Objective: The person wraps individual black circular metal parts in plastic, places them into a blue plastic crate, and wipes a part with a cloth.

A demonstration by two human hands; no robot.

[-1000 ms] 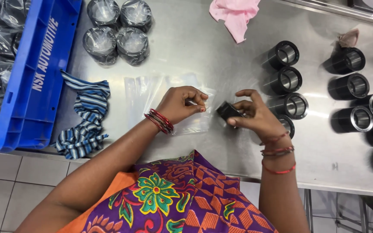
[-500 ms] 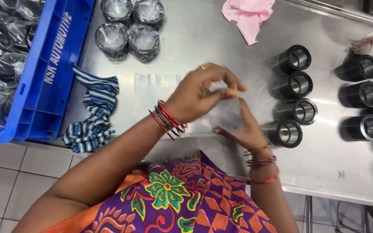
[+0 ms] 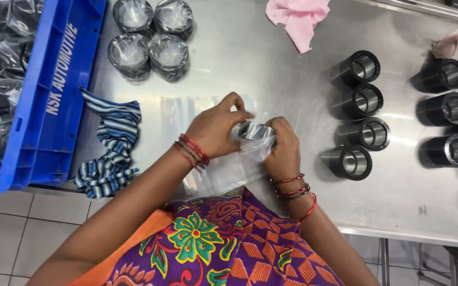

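Head view shows our left hand [image 3: 216,130] and right hand [image 3: 282,151] closed together on a dark metal cylindrical sleeve [image 3: 254,131] inside a clear plastic bag [image 3: 229,169], held just above the steel surface [image 3: 271,74]; its long axis we cannot tell.

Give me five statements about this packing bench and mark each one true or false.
1. Both hands, left hand and right hand, hold a black metal sleeve in a clear plastic bag. True.
2. The crate at the bench edge is red. False: it is blue.
3. Four bagged sleeves stand beside the crate. True.
4. The pink cloth lies under the hands. False: it lies at the far side of the table.
5. The striped cloth lies inside the crate. False: it lies on the table beside it.
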